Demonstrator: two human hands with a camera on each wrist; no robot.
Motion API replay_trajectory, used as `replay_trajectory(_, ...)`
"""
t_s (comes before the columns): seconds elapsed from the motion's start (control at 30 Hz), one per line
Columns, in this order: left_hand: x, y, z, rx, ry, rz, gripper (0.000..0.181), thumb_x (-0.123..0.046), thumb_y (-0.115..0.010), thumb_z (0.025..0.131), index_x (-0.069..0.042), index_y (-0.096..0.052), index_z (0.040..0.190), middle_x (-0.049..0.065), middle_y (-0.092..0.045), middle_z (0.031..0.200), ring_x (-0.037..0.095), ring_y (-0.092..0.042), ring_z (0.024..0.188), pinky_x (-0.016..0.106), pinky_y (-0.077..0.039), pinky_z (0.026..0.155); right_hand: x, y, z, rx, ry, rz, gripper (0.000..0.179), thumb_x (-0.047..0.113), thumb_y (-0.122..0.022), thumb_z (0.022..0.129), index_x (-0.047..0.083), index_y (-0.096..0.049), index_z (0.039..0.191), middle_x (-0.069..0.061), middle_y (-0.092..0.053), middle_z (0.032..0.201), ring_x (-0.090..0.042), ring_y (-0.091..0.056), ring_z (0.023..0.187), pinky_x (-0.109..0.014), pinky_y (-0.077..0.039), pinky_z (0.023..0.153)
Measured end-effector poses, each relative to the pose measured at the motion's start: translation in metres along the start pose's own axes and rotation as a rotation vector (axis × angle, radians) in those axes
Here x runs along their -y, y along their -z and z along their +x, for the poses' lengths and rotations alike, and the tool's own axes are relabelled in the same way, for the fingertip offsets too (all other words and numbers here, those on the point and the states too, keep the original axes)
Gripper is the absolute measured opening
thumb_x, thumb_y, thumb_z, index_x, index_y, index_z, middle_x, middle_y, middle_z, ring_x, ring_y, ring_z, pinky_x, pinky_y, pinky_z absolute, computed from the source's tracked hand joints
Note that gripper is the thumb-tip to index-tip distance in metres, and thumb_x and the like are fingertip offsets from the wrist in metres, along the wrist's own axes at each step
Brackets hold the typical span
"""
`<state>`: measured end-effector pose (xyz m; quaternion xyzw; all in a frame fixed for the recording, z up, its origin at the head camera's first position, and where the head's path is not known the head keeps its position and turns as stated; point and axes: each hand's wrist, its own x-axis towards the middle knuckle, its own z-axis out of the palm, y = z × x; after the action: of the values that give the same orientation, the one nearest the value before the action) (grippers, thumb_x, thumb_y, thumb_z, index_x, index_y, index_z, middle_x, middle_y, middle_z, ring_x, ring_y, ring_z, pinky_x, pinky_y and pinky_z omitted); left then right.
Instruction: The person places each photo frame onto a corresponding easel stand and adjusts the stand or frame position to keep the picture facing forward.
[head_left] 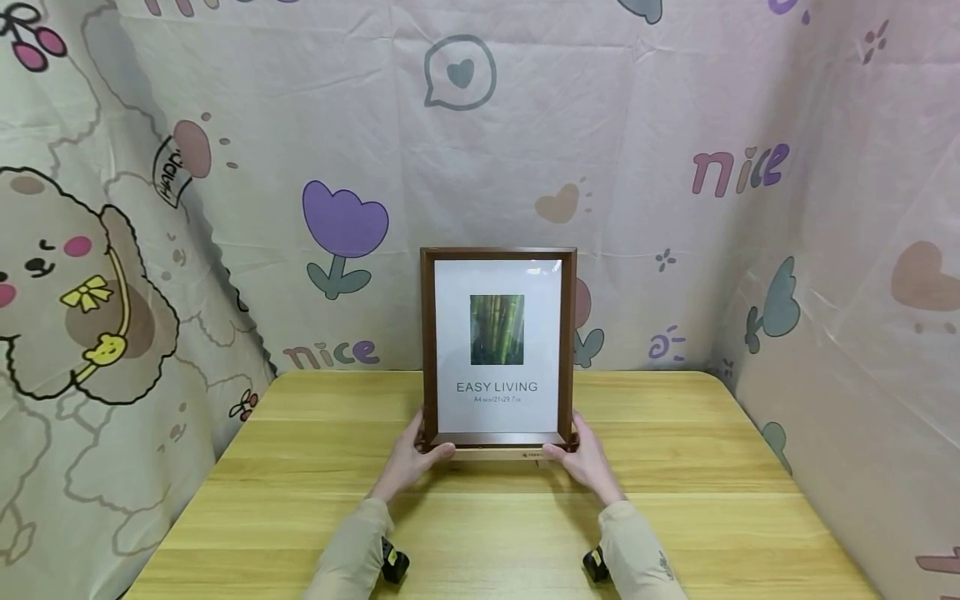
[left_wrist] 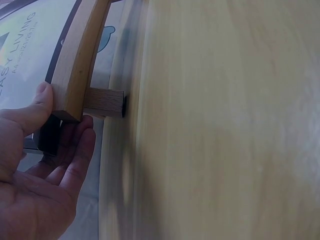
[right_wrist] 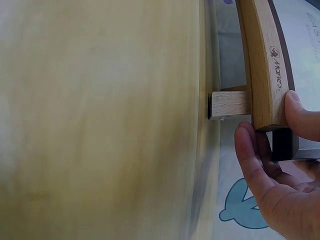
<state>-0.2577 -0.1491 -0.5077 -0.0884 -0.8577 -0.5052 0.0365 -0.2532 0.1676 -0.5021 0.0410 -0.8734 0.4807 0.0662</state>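
A brown picture frame (head_left: 498, 439) stands upright on a light wooden stand (head_left: 487, 455) near the middle of the table. Behind its glass is a white sheet with a small green bamboo picture and the words "EASY LIVING". My left hand (head_left: 408, 458) grips the left end of the stand, thumb in front and fingers behind and below. The right hand (head_left: 585, 458) holds the other end the same way. In the right wrist view, the stand's front bar (right_wrist: 267, 65) carries a printed logo. A short wooden leg (left_wrist: 104, 101) with a dark tip shows behind the bar in the left wrist view.
The wooden table (head_left: 487, 533) spreads around the stand on all sides. A patterned cloth (head_left: 487, 167) hangs behind it and along both sides. Both forearms wear beige sleeves (head_left: 348, 546), with a small black device (head_left: 393, 562) at each wrist.
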Motion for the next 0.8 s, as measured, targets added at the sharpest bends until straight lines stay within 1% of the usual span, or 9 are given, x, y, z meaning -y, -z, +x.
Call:
replay_trajectory(0.23,0.0002,0.0001,-0.0001,-0.001,0.005,-0.011,0.099,-0.028,-0.080,0.086,-0.001,-0.020,0.159,0.030,-0.061,0.130,0.044,-0.062,0.121,0.054,-0.050,0.106,-0.0002,0.0004,0.0001,0.009,-0.003,-0.003,0.075,0.017,-0.082,0.083,0.002,-0.045,0.146,-0.024,-0.070,0.110,-0.029,-0.069,0.092,-0.047,-0.058,0.085)
replay_trajectory(0.43,0.0015,-0.0006,0.0016,-0.001,-0.013,-0.024,0.098,-0.026,-0.080,0.086,-0.001,-0.021,0.159,0.029,-0.063,0.128,0.042,-0.063,0.119,0.053,-0.052,0.105,-0.0002,0.0004,0.0008,0.010,0.005,0.000,0.075,0.015,-0.082,0.083,0.001,-0.044,0.146,-0.024,-0.070,0.109,-0.030,-0.069,0.092,-0.047,-0.059,0.084)
replay_trajectory(0.63,0.0016,-0.0003,0.0013,0.004,-0.015,-0.013,0.098,-0.028,-0.080,0.086,-0.001,-0.021,0.159,0.029,-0.062,0.130,0.042,-0.063,0.120,0.053,-0.052,0.105,-0.0007,0.0009,0.0006,0.019,-0.003,-0.012,0.083,0.016,-0.081,0.084,-0.001,-0.036,0.152,-0.026,-0.068,0.113,-0.034,-0.069,0.097,-0.052,-0.057,0.090)
replay_trajectory(0.73,0.0015,0.0002,0.0006,0.007,-0.017,-0.006,0.098,-0.029,-0.080,0.087,0.000,-0.021,0.159,0.030,-0.061,0.132,0.043,-0.062,0.121,0.053,-0.051,0.106,-0.0009,0.0006,0.0003,0.022,-0.004,-0.011,0.084,0.016,-0.081,0.084,0.000,-0.035,0.152,-0.026,-0.068,0.114,-0.035,-0.068,0.099,-0.053,-0.057,0.091)
replay_trajectory(0.8,0.0017,0.0003,0.0001,0.010,-0.018,-0.006,0.099,-0.030,-0.079,0.087,0.000,-0.020,0.159,0.031,-0.059,0.134,0.044,-0.061,0.122,0.054,-0.050,0.106,-0.0012,0.0004,0.0003,0.023,0.001,-0.001,0.082,0.015,-0.081,0.084,0.001,-0.037,0.152,-0.026,-0.068,0.114,-0.035,-0.068,0.099,-0.051,-0.058,0.089)
